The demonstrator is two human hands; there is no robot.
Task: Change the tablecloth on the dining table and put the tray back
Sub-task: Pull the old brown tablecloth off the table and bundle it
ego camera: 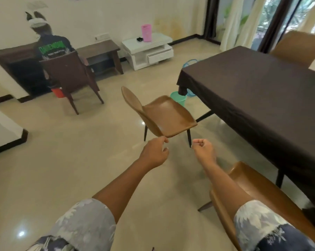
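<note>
Head view: dark tablecloth covers the tabletop right of both hands; no tray visible. Left hand grip pinches the chair seat edge; right hand fisted, empty. Swap apparently not begun.

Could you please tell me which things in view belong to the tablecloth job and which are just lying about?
Job: dining table, dark tablecloth, left hand, right hand. No tray is in view.

Lying about: pink container, white cabinet, green bin, red bucket, brown chair.
</note>
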